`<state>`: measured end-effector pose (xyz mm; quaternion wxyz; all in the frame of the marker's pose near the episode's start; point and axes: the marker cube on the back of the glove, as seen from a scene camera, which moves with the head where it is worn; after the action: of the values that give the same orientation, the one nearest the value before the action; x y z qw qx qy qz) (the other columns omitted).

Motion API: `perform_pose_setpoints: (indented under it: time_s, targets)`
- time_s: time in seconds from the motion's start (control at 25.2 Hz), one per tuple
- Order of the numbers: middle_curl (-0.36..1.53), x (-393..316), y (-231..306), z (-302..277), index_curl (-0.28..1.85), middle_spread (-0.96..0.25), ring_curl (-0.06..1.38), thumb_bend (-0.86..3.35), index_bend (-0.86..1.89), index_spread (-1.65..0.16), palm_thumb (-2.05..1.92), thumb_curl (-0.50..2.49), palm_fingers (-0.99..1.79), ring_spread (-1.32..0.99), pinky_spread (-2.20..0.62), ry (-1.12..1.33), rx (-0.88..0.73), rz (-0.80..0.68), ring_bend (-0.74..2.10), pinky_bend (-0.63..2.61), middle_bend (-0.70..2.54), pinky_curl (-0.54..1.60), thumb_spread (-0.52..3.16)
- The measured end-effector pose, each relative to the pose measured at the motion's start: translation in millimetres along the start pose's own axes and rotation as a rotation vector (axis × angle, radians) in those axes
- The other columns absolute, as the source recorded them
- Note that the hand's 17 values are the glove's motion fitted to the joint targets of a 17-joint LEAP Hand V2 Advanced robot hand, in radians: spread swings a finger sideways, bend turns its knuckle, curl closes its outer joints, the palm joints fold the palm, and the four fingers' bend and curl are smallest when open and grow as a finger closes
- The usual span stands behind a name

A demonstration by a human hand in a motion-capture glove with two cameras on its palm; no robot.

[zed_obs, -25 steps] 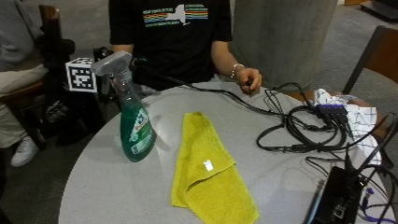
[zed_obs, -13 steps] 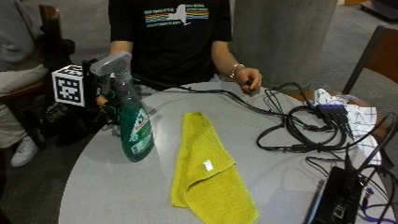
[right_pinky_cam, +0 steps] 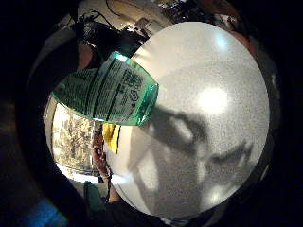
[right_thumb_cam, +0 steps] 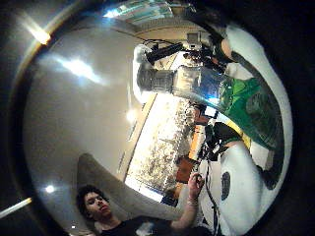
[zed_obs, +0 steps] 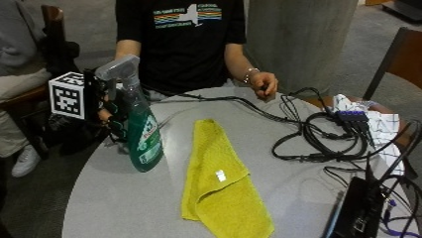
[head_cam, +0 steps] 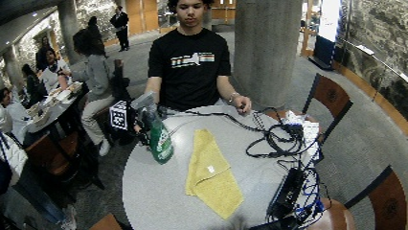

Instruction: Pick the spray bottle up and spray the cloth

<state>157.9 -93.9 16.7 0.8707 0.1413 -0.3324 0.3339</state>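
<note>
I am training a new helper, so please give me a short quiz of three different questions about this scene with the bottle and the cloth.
1. True or false: the right hand grips the bottle.
2. Where is the cloth? A) spread flat on the table B) draped over the bottle C) in the bare hand
3. Fill in: the bare hand rests at the table edge, touching a black ____.

Key: 1 true. 2 A. 3 cable.
</note>
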Motion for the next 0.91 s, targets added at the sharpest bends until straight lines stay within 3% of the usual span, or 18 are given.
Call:
perform_pose_setpoints:
  time_s: [0.24,0.4,0.56,0.8,0.91]
  targets:
    - [0.39,-1.9,-0.7,0.2,0.27,-0.02,0.36,0.02,0.16,-0.26,1.08,0.50,0.90,-0.03,0.15,0.029,0.083,-0.057,0.37,0.38,0.27,0.36,0.95]
    - [0.42,-4.0,0.7,-0.6,0.32,-0.07,0.41,0.04,0.24,-0.23,1.18,0.56,1.24,-0.09,-0.06,0.025,0.137,-0.093,0.48,0.38,0.29,0.36,0.78]
    - [0.45,-4.8,-1.2,0.8,0.37,-0.10,0.46,0.06,0.29,-0.23,1.24,0.61,1.29,-0.12,-0.19,0.011,0.156,-0.099,0.54,0.43,0.31,0.39,0.61]
    - [0.50,-6.3,3.0,-0.6,0.43,-0.13,0.50,0.07,0.33,-0.23,1.25,0.66,1.23,-0.14,-0.25,0.011,0.139,-0.080,0.58,0.46,0.33,0.41,0.44]
    - [0.49,-7.8,2.4,1.0,0.46,-0.09,0.45,0.02,0.38,-0.21,1.20,0.65,0.90,-0.09,-0.09,0.011,0.110,-0.070,0.35,0.42,0.31,0.41,0.49]
